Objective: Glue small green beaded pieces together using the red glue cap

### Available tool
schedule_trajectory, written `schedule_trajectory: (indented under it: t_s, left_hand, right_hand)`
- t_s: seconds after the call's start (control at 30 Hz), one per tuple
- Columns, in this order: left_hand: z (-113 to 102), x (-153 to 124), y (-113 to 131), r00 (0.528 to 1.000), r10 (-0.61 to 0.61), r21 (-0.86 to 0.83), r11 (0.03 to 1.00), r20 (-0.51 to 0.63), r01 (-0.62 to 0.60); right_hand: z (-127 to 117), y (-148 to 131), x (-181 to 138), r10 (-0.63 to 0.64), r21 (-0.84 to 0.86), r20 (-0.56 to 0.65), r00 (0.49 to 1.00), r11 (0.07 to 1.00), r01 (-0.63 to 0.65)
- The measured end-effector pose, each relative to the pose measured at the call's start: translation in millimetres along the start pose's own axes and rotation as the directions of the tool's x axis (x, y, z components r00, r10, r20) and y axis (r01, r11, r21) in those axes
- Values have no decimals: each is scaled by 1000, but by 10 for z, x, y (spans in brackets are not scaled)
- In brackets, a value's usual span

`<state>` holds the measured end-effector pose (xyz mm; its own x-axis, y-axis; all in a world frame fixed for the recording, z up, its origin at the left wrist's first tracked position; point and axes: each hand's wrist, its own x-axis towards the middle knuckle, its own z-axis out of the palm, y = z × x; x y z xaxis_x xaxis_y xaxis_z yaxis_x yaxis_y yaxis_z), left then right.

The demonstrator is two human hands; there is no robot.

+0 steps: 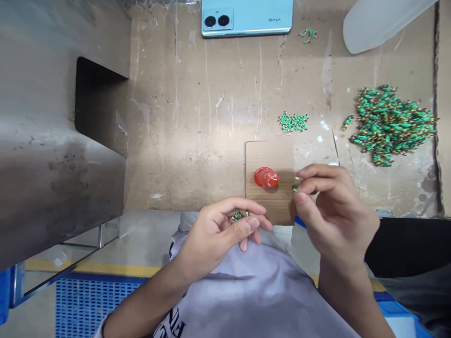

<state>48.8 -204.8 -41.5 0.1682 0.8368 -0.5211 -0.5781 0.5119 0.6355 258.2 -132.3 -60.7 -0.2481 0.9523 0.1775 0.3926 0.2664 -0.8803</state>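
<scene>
My left hand point(220, 230) is curled over my lap at the table's near edge, holding several small green parts point(238, 215) between thumb and fingers. My right hand point(333, 209) is raised just right of it, pinching one small green part point(294, 189) between thumb and forefinger. A red cap-like piece point(266, 177) sits on a small cardboard square point(271, 155) right in front of both hands, a few centimetres left of my right fingertips.
A big heap of green parts point(389, 123) lies at the right, a small cluster point(293, 121) in the middle, a few more point(307, 34) at the back. A blue phone point(247, 18) lies face down at the far edge. A grey metal housing point(52, 141) fills the left.
</scene>
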Motion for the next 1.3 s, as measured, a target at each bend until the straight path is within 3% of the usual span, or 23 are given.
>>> schedule_trajectory:
  t_s: [0.2,0.47,0.73,1.03,1.3]
  left_hand:
    - [-43,-8,58,1000,6,-36,999,17,-5]
    - [8,-11,37,998,3,-48,999,68,1]
    - [71,-40,55,999,-30,-40,999,42,32]
    - [99,-102,85,995,-97,100,990,-29,100]
    - [74,-88,84,990,-123,-86,988,70,129]
  right_hand:
    - [-42,-122,96,192,132,-1,981,973,-190]
    - [-92,-369,-22,244,175,136,960,948,-265]
    - [-91,-462,-78,203,185,292,935,947,-263]
    - [-87,-451,-103,154,194,407,901,949,-250]
    - [-62,-471,-105,120,248,401,908,940,-234]
